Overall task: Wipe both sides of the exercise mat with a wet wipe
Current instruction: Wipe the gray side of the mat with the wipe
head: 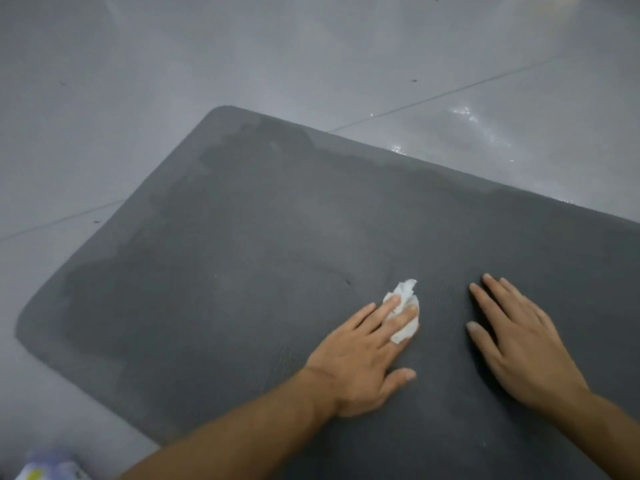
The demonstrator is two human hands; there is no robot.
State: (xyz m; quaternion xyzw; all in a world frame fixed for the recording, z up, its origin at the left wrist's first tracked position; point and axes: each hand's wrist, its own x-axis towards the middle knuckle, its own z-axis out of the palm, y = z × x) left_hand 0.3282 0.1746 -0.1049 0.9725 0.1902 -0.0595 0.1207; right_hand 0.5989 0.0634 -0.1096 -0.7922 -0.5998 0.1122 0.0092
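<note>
On the gray floor (104, 98) lies the dark exercise mat (277, 220), flat, top side up. Both hands are on it, side by side and a little apart. The left hand (360, 355) has straight fingers that press the white wet wipe (403, 308) down onto the mat. The right hand (519, 341) lies flat with its fingers spread and holds nothing.

The mat's round-cornered short end is up ahead and to the left of the hands. Its long way runs from that end toward the right, out of the picture. The left hand, the one with the wipe, is nearer that end. A paler strip along the far edge looks not wiped yet, so the wipe probably has to slide forward and left. The underside is hidden.
</note>
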